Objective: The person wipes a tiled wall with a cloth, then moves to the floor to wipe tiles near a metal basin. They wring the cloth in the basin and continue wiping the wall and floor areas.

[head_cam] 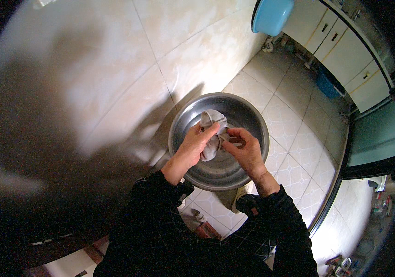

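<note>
A crumpled light-grey cloth (213, 118), possibly a sock, is held above a round stainless-steel basin (249, 107). My left hand (195, 143) grips the cloth around its middle, the thumb lying across the front. Part of the fabric hangs below that thumb. At the cloth's right edge, my right hand (247, 149) pinches a fold between thumb and fingers. Both wrists come out of black sleeves over the basin's near rim. The hands and cloth hide part of the basin's inside.
A tiled wall (114, 62) rises close to the basin's left. Tiled floor (287, 128) runs right towards a glass door (374, 135). White cabinets (339, 45) and a light-blue plastic basin (273, 15) are at upper right. A blue tub (327, 85) sits beneath the cabinets.
</note>
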Demonstrator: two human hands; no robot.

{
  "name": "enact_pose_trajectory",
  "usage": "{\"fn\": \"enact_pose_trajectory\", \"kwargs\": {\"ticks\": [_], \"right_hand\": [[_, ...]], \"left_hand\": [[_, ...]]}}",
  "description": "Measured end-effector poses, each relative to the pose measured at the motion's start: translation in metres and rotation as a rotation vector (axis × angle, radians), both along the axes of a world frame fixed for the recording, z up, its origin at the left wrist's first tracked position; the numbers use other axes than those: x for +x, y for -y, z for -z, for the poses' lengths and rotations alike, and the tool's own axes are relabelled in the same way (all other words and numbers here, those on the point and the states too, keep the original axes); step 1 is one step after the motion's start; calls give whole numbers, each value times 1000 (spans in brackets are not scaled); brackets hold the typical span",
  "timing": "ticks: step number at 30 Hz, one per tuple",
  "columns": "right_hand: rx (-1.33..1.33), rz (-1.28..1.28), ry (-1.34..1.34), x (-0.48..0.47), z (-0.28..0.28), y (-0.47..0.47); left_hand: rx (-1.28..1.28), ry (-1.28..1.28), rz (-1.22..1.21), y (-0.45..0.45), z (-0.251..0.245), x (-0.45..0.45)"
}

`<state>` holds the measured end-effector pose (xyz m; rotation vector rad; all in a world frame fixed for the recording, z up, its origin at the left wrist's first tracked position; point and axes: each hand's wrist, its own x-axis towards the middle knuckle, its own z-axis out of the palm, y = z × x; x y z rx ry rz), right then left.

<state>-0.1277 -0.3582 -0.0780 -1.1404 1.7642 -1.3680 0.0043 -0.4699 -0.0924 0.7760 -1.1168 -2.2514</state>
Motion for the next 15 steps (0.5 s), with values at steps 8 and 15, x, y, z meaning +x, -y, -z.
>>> {"fn": "enact_pose_trajectory", "kwargs": {"ticks": [8,15], "right_hand": [[30,12,34,-3,1,5],[-10,52,4,0,0,7]], "left_hand": [[33,-46,10,2,-10,3],[39,-63,-26,1,-16,5]]}}
